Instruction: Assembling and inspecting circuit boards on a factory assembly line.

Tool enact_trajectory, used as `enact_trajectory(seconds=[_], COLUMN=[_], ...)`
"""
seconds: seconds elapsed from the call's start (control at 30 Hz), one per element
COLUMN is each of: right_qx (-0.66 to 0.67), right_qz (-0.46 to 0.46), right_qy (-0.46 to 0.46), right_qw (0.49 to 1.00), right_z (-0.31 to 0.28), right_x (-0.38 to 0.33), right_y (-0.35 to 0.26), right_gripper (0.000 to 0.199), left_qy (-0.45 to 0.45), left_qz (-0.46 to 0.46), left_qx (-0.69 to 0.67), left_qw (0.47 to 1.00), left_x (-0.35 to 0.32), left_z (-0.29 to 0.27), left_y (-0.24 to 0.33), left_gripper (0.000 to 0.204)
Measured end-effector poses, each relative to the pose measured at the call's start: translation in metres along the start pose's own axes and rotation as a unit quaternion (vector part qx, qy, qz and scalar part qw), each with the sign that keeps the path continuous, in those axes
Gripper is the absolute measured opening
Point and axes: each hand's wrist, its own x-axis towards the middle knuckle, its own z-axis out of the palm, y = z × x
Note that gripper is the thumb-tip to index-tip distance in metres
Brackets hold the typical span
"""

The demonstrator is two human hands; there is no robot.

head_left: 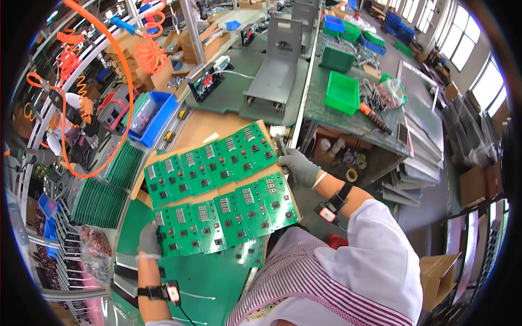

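Two rows of joined green circuit boards, an upper row [209, 165] and a lower row [228, 220], lie on a brown cardboard sheet [217, 194] tilted up to the right. Small displays, black buttons and red parts dot each board. My left hand [149, 240], in a grey glove, is closed at the left end of the lower row; its fingertips are partly hidden. At the sheet's right edge, my grey-gloved right hand [300, 167] is closed, near the upper row's end. A dark, slim shape shows by its fingers, too unclear to name. More green boards [247, 252] show below.
Stacks of green boards [98, 204] stand upright on the left, near a blue bin [155, 117]. An orange coiled air hose [130, 81] hangs above. Ahead is a grey metal bracket [277, 65]. A green tray [342, 91] sits on the right bench, beside stacked metal sheets [413, 168].
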Motion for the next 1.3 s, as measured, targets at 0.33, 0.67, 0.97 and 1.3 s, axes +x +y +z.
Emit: enact_trajectory(seconds=[0.33, 0.67, 0.97, 1.3], right_qx=[-0.079, -0.073, -0.407, -0.653], right_qz=[0.04, 0.109, -0.005, -0.335], right_qy=[-0.138, -0.279, -0.312, -0.463], right_qw=[0.987, 0.951, 0.858, 0.497], right_z=[-0.069, -0.073, -0.043, 0.072], right_x=[0.14, 0.25, 0.339, 0.418], right_y=[-0.038, -0.057, -0.145, -0.129], right_gripper=[0.021, 0.028, 0.037, 0.031], left_qy=[0.206, 0.217, 0.127, 0.204], left_qz=[-0.163, -0.078, -0.13, -0.228], left_qx=[-0.225, -0.147, -0.165, -0.507], left_qw=[0.938, 0.962, 0.969, 0.806], left_x=[0.004, -0.046, -0.005, 0.021], left_z=[0.134, 0.196, 0.277, 0.3], left_y=[0.017, -0.117, -0.003, 0.077], left_gripper=[0.026, 0.027, 0.029, 0.021])
